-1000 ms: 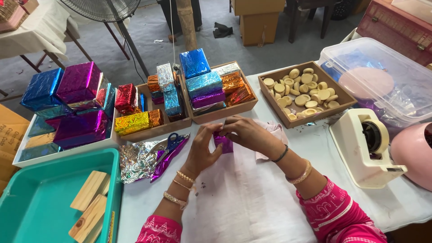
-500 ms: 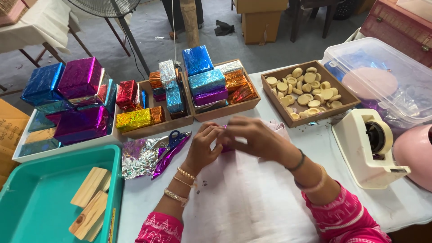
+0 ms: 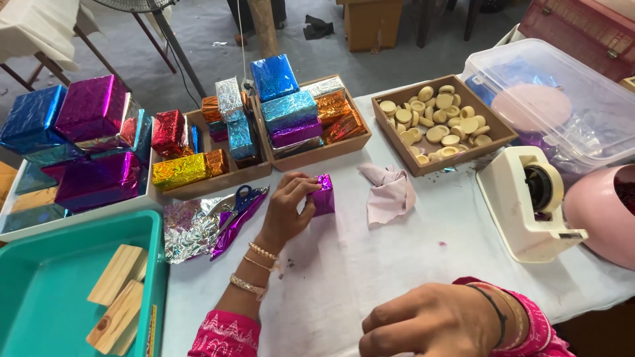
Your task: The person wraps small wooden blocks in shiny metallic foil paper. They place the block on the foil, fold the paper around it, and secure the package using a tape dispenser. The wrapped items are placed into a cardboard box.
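My left hand [image 3: 289, 205] grips a small block wrapped in purple foil [image 3: 323, 195] and holds it on the white table cover [image 3: 370, 264]. My right hand [image 3: 433, 322] is low at the near edge, away from the block, fingers curled and holding nothing. A crumpled pink cloth [image 3: 389, 190] lies just right of the block. Blue-handled scissors [image 3: 243, 199] rest on loose silver and purple foil sheets [image 3: 198, 228] to the left of my left hand.
Wooden trays [image 3: 316, 155] hold several foil-wrapped blocks; another tray [image 3: 493, 137] holds round wooden discs. A white tape dispenser [image 3: 526, 205], a clear plastic bin [image 3: 555, 99] and a pink object [image 3: 605, 218] stand right. A teal tub [image 3: 46, 264] with wooden blocks [image 3: 116, 297] sits left.
My right hand let go of the purple block and drew back toward me. The left hand alone now holds the block. The camera tilted down slightly.
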